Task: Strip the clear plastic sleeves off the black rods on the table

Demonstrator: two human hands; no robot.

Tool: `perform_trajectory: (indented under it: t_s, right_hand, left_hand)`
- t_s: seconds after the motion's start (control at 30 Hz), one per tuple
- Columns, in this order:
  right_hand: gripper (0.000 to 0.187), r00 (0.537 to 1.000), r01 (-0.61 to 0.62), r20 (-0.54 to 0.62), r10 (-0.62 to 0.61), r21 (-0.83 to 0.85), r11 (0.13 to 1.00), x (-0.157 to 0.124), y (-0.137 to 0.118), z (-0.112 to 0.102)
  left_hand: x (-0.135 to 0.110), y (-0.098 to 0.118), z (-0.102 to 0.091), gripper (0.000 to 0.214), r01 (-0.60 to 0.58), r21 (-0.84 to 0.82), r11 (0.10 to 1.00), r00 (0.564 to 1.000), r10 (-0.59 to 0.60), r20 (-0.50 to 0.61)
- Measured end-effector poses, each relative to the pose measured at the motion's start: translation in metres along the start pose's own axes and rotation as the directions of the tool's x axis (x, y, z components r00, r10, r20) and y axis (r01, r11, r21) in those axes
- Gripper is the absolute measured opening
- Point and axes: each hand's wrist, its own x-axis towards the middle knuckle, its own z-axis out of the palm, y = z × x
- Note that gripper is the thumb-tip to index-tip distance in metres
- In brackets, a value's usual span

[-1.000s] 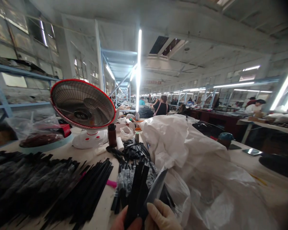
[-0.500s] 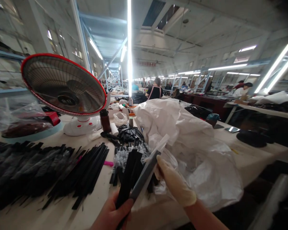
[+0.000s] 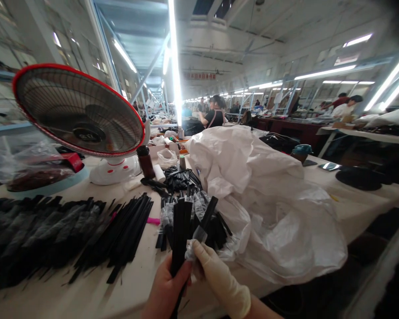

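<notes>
My bare left hand (image 3: 166, 290) is closed round a bundle of long black strips (image 3: 180, 230) that stands upright over the table's near edge. My gloved right hand (image 3: 217, 277) pinches the crumpled clear plastic sleeve (image 3: 193, 247) at the bundle's lower part, right beside the left hand's thumb. One black strip (image 3: 209, 213) leans off to the right from the bundle. Behind the hands lies a heap of black strips in clear sleeves (image 3: 199, 212).
A wide pile of black strips (image 3: 63, 235) covers the table on the left. A red-rimmed fan (image 3: 78, 110) stands behind it, with a dark bottle (image 3: 145, 161) beside it. A big white plastic sack (image 3: 269, 199) fills the right side. People work at far tables.
The clear sleeve that my right hand held stretched up along the strip has been pulled down and bunched near my left hand. The camera has tilted down slightly.
</notes>
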Motion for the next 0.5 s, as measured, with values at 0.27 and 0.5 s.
perform_trajectory:
  t_s: [0.27, 0.5]
  right_hand:
    - [0.055, 0.962, 0.144, -0.164, -0.217, -0.372, 0.917, -0.013, -0.04, -0.071]
    - [0.028, 0.765, -0.309, -0.568, -0.304, -0.737, 0.601, 0.015, -0.07, -0.211]
  left_hand:
    - [0.076, 0.008, -0.06, 0.024, 0.007, 0.772, 0.635, 0.929, 0.283, -0.24]
    - [0.134, -0.002, -0.034, 0.02, -0.179, 0.814, 0.553, 0.935, 0.353, -0.035]
